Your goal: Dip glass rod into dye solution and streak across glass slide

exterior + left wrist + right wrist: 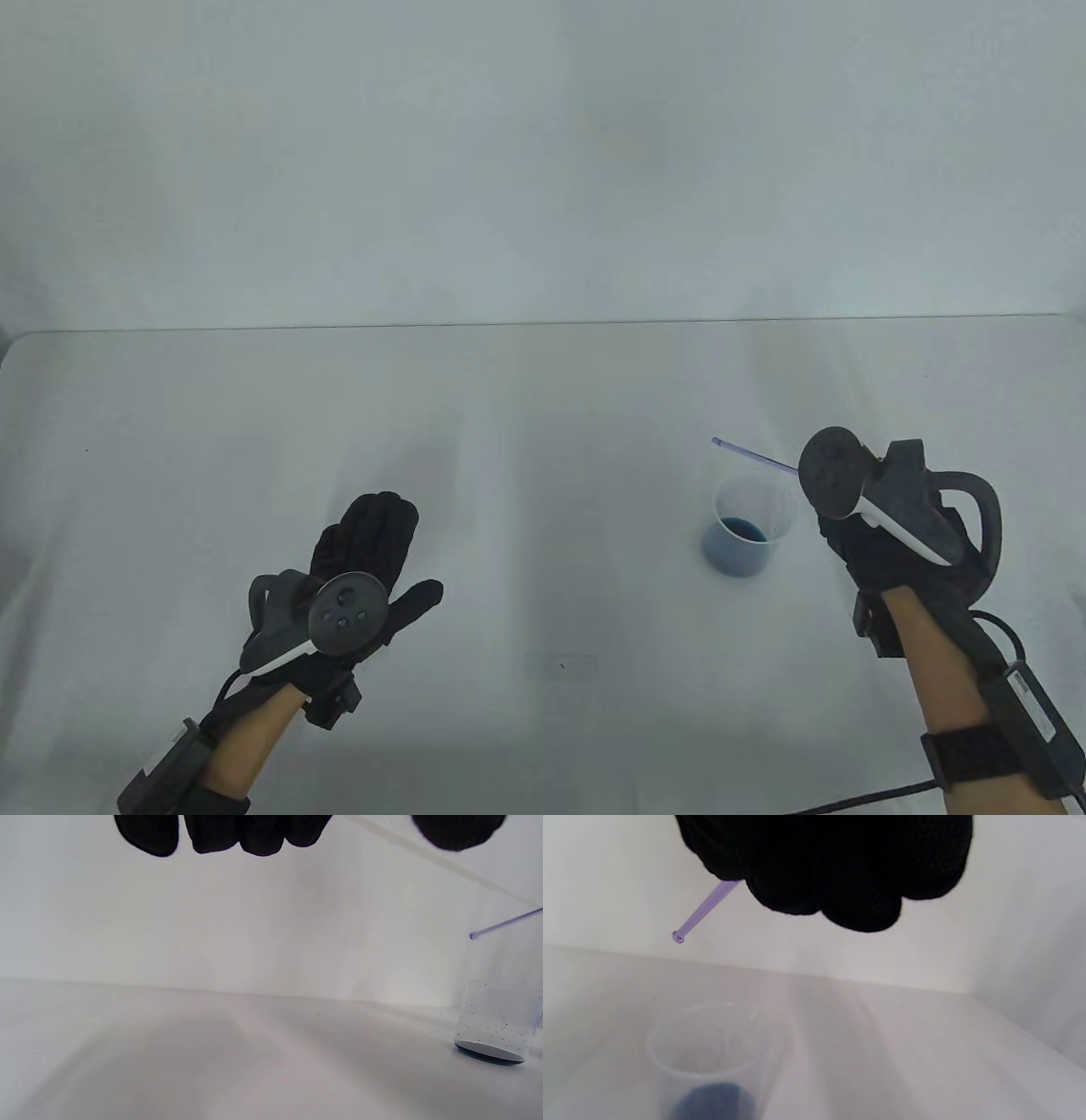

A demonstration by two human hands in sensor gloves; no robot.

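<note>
- Legible text, labels, brands, numbers, signs: none.
- White label on the black box (pixel 1031 700) strapped to the right forearm, at 4 o'clock: print too small to read.

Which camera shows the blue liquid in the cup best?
The table view: it looks down into the cup onto the blue dye. The right wrist view cuts the dye off; the left wrist view shows a thin dark layer.
</note>
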